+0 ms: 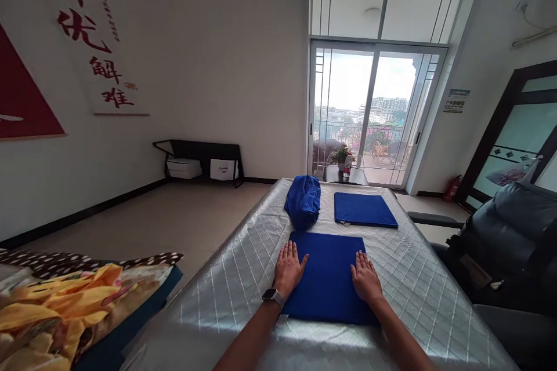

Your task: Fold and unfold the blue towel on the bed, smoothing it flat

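Observation:
A flat blue square of cloth, perhaps a cushion cover (pixel 327 278), lies in front of me on a table with a silvery quilted cover (pixel 235 290). My left hand (pixel 289 269) rests flat on its left edge, fingers stretched forward, with a watch on the wrist. On the opposite edge lies my right hand (pixel 366 277), palm down and fingers extended. Neither hand grips anything. Beyond the square, a crumpled blue cloth bundle (pixel 303 202) sits at the far left. A second flat blue square (pixel 365 209) lies at the far right of the table.
Yellow patterned fabric (pixel 56 313) lies low at the left. A dark bag (pixel 509 237) stands on seating along the right side. Behind the table, a small stand holds a bottle (pixel 347 165) and a potted plant (pixel 340 154), before glass sliding doors (pixel 343 98).

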